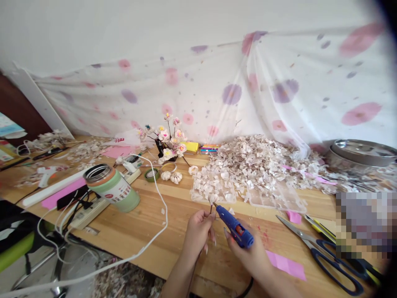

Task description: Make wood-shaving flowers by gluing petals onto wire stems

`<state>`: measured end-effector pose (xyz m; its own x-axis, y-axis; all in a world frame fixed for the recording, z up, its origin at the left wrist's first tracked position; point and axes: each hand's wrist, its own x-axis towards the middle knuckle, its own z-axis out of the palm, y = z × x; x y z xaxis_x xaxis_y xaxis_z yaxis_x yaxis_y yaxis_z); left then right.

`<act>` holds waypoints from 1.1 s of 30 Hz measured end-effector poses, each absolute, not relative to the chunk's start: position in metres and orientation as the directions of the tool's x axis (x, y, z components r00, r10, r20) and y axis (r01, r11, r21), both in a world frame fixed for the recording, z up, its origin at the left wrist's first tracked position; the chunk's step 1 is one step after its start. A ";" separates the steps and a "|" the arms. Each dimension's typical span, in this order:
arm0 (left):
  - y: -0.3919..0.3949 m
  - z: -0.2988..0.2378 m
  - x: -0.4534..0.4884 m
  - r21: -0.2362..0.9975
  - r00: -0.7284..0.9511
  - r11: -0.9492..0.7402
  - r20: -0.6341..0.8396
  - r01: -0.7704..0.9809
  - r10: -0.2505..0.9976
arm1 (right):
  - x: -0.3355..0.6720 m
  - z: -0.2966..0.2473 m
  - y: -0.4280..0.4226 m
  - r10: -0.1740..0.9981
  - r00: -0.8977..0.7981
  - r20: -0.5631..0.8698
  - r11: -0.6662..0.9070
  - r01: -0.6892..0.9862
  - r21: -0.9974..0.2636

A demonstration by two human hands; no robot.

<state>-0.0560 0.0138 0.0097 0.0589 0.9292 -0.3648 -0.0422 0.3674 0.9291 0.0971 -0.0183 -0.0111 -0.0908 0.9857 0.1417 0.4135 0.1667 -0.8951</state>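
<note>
My left hand point(198, 229) pinches the thin stem of a small white shell flower point(212, 199), holding it upright over the wooden table point(155, 231). My right hand point(248, 252) grips a blue glue gun point(234, 227), whose nozzle touches the base of the flower. Just beyond lies a clear plastic tray point(214, 188) with white shell petals.
A large heap of shell petals point(263, 163) covers the back right. Black-handled scissors point(322, 252) and pink paper point(287, 265) lie to the right. A green flask point(113, 187), power strip point(93, 209), white cable point(161, 207), tape roll point(151, 174) and finished flower bouquet point(169, 138) sit left.
</note>
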 end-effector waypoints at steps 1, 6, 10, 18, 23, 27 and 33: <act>0.014 0.010 -0.056 0.929 0.060 0.367 -0.364 -0.042 0.929 | 0.097 -0.011 -0.018 0.985 -0.089 0.147 0.170 0.418 -0.892; 0.014 0.008 -0.057 0.929 0.069 0.367 -0.364 -0.043 0.929 | 0.097 -0.009 -0.018 0.983 -0.075 0.169 0.185 0.418 -0.889; 0.014 0.005 -0.057 0.932 0.065 0.360 -0.356 -0.053 0.932 | 0.096 -0.006 -0.018 0.983 -0.068 0.170 0.183 0.420 -0.889; 0.012 0.009 -0.057 0.930 0.060 0.362 -0.359 -0.055 0.931 | 0.096 -0.001 -0.018 0.987 -0.070 0.141 0.158 0.422 -0.893; 0.011 0.012 -0.057 0.928 0.073 0.369 -0.365 -0.054 0.928 | 0.096 0.000 -0.019 0.989 -0.067 0.130 0.146 0.409 -0.901; 0.011 0.013 -0.058 0.928 0.086 0.369 -0.364 -0.055 0.927 | 0.096 0.000 -0.019 0.990 -0.061 0.124 0.138 0.404 -0.904; 0.011 0.011 -0.057 0.925 0.092 0.376 -0.370 -0.058 0.924 | 0.096 -0.002 -0.018 0.985 -0.087 0.152 0.175 0.431 -0.885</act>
<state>-0.0572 0.0113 0.0113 0.0917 0.9243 -0.3704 -0.0579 0.3763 0.9247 0.0959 -0.0179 -0.0016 -0.0866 0.9846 0.1521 0.4306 0.1747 -0.8855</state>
